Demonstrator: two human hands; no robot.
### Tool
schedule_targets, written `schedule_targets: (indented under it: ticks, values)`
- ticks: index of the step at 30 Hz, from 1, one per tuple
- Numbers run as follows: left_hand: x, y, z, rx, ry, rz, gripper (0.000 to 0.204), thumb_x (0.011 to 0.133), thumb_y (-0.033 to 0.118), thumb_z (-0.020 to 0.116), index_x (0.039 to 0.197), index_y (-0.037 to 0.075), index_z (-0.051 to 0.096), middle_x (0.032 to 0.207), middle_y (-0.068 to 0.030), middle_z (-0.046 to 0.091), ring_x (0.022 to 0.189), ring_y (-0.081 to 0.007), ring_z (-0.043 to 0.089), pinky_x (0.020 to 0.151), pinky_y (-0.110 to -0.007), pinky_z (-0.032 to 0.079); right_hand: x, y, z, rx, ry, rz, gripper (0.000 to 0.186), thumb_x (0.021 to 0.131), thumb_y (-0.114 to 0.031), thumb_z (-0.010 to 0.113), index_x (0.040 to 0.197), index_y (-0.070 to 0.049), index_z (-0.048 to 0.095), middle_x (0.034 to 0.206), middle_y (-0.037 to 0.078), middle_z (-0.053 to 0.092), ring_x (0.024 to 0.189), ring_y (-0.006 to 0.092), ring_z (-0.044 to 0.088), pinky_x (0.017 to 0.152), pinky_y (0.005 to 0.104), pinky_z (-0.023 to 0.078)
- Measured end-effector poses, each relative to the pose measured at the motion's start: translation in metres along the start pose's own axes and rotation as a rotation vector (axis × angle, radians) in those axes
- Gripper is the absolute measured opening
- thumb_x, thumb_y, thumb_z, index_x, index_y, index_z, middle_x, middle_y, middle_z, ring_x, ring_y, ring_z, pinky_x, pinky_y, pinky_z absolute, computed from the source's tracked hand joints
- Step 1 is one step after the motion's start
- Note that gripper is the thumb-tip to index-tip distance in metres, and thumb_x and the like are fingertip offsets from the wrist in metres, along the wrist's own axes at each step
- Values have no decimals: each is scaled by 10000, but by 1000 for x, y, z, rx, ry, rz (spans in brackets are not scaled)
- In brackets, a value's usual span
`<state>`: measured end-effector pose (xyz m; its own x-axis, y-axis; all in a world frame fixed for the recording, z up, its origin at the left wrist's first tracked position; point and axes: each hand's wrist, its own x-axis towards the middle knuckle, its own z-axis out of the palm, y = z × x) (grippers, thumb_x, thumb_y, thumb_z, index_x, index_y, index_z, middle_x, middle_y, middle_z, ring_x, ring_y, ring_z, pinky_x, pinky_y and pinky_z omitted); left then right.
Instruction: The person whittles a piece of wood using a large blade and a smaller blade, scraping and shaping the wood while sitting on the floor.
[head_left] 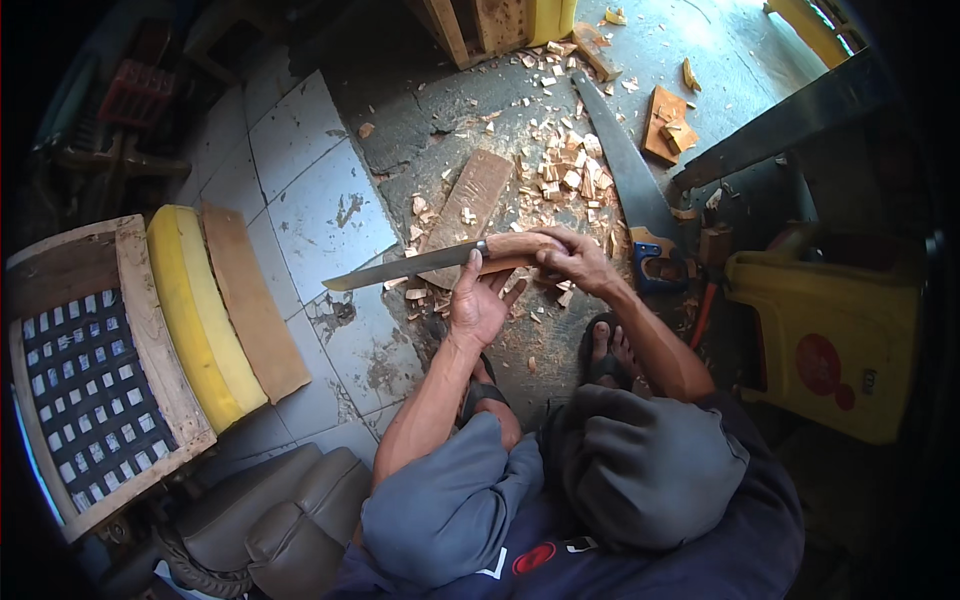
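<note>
Past my right hand (pixel 580 262), to its right and nearer the body, stands a yellow plastic piece (pixel 780 290) shaped like a bin; I can't see into it. Far ahead and left of my left hand (pixel 480 312), a red crate-like thing (pixel 135 95) sits in shadow, its contents too dark to tell.

The long-bladed knife (pixel 430 260) lies across both hands, above the floor. My right hand is closed around the outer end of its curved wooden handle (pixel 515 246). My left hand is half open below, palm up, thumb against the dark collar; I can't tell how much its fingers bear. The blade is grey and narrow, reaching out left of my left thumb to a paler, yellowish tip.

Under that tip I have white tiles (pixel 330 190), chipped and stained. Farther left stand a brown board (pixel 255 300), a curved yellow piece (pixel 200 310) and a wooden frame (pixel 130 245) with black webbing, well apart from the tip. Just beyond the hands, a plank (pixel 470 205) and scattered wood chips (pixel 575 165) lie on the floor; a saw (pixel 630 165) lies ahead of my right forearm. Both knees sit close behind my hands.
</note>
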<state>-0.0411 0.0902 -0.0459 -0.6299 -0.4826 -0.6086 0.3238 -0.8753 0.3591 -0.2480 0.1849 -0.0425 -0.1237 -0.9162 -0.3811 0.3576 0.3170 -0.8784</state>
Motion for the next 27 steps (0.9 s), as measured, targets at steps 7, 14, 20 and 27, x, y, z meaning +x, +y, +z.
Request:
schedule_targets:
  ticks: [7, 14, 20, 27]
  values:
    - [-1, -10, 4, 965, 0, -373, 403, 1045, 371, 596, 1258, 33, 644, 1218, -166, 688, 971, -189, 685, 765, -325, 565, -4, 4, -58, -170, -47, 154, 488, 966, -220, 713, 1388, 3, 613, 1055, 43, 702, 865, 115, 668, 743, 260, 565]
    - [40, -8, 18, 1821, -44, 707, 418, 942, 240, 657, 1314, 50, 662, 1345, -188, 609, 1258, -366, 552, 1074, -466, 412, -12, 16, -71, -959, 192, -295, 494, 977, -316, 700, 1391, -56, 626, 1240, 145, 662, 1130, 279, 641, 1003, 411, 495]
    - [72, -5, 8, 1840, -206, 624, 519, 948, 314, 684, 1394, 55, 623, 1252, -207, 682, 1167, -381, 618, 1040, -485, 454, -48, 15, -67, -588, 497, -52, 531, 949, -287, 738, 1401, -44, 602, 1274, 190, 637, 1169, 298, 635, 900, 373, 549]
    - [72, -2, 26, 1775, -222, 538, 468, 933, 251, 704, 1339, 28, 640, 1216, -231, 685, 1125, -421, 639, 997, -481, 501, -68, 35, -47, -766, 503, -115, 793, 839, -257, 844, 1517, -76, 473, 1268, 223, 586, 1180, 380, 607, 1019, 432, 493]
